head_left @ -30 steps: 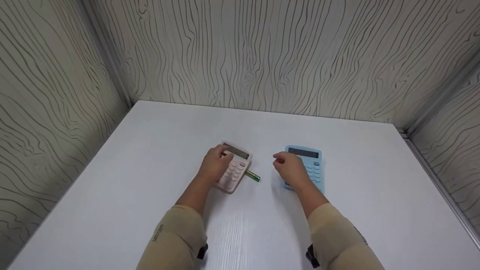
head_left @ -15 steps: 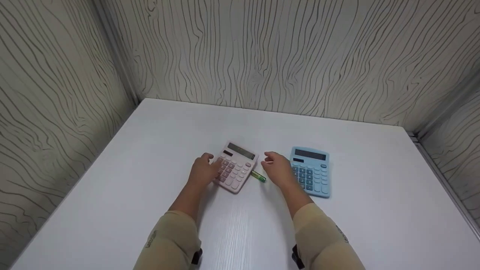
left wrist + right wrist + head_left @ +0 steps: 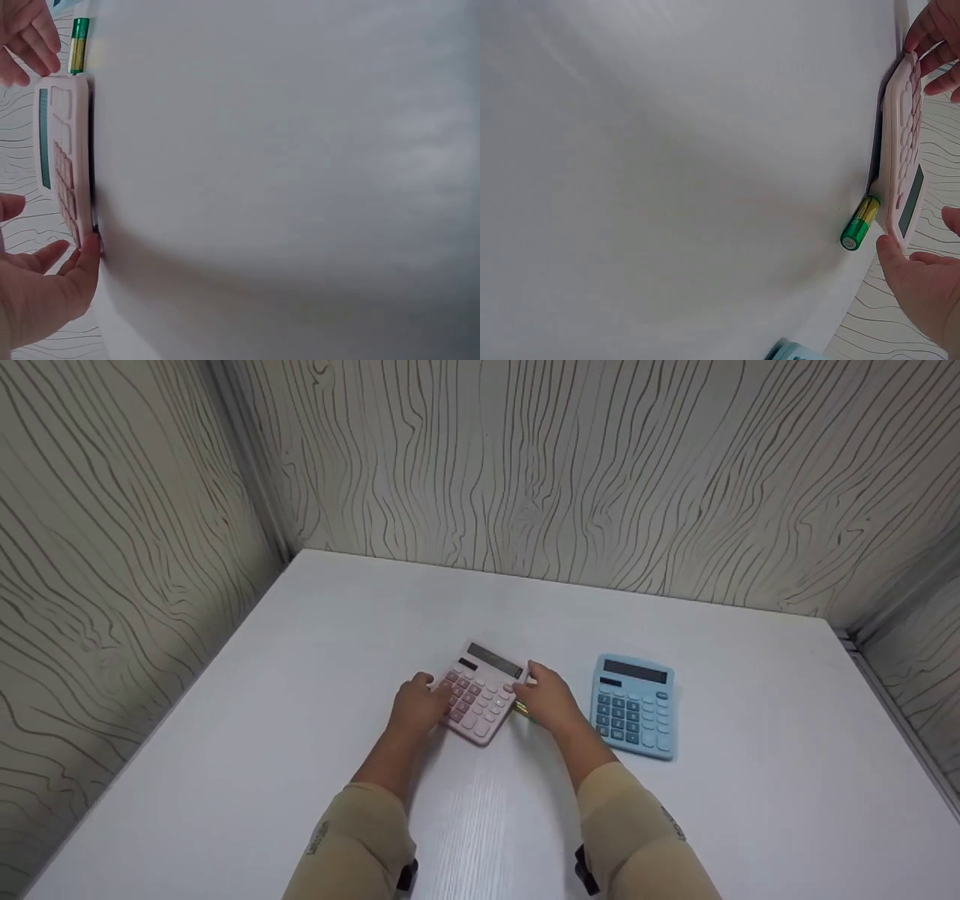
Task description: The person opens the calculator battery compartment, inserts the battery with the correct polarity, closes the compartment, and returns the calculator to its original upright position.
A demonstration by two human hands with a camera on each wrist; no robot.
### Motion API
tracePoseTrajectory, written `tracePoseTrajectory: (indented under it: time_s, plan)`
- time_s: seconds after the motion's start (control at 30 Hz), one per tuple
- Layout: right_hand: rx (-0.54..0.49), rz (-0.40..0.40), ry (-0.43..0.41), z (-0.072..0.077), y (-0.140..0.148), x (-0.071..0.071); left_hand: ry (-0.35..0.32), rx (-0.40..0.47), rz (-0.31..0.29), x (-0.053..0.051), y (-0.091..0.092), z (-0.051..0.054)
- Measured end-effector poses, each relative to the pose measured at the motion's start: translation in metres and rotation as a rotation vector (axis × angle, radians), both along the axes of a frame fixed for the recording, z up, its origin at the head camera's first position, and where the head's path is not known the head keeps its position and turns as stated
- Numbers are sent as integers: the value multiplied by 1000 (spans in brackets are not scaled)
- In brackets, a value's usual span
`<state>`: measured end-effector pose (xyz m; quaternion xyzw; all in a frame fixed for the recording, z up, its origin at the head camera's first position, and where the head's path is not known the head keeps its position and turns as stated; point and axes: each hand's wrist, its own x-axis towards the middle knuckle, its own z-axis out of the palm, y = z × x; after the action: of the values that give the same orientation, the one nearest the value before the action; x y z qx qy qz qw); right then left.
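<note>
A pink calculator lies turned at an angle on the table, its keys and display facing up. My left hand grips its left edge, with the thumb at the keys in the head view. At the right edge is my right hand, its thumb touching the calculator near the display end and its fingers loosely bent. A green and gold battery lies against the calculator's right side, partly hidden by the right hand in the head view. In the left wrist view the battery shows beyond the calculator.
A blue calculator lies face up to the right of my right hand. The white table meets wood-grain patterned panels at the back and sides.
My right hand has moved left from over the blue calculator to the pink one's right edge. My left hand has gone from over the pink calculator's display to its left edge.
</note>
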<state>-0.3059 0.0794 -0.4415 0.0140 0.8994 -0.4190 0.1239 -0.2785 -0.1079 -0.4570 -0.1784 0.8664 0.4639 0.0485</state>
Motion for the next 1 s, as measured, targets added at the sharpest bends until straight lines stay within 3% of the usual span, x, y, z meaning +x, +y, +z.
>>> tracePoseTrajectory:
  time_s: [0.2,0.37,0.77,1.0]
  plan:
    - [-24,-5,-24,1,2,-3,2,3,2,-2,3,-1]
    - [-23,-7,-44,2,4,-4,2,58,25,-4,2,-3]
    - [-47,-16,-29,7,1,-5,-61,161,51,-3,-4,-1]
    - [-73,-50,-39,4,-3,-4,-35,186,92,-3,-2,0]
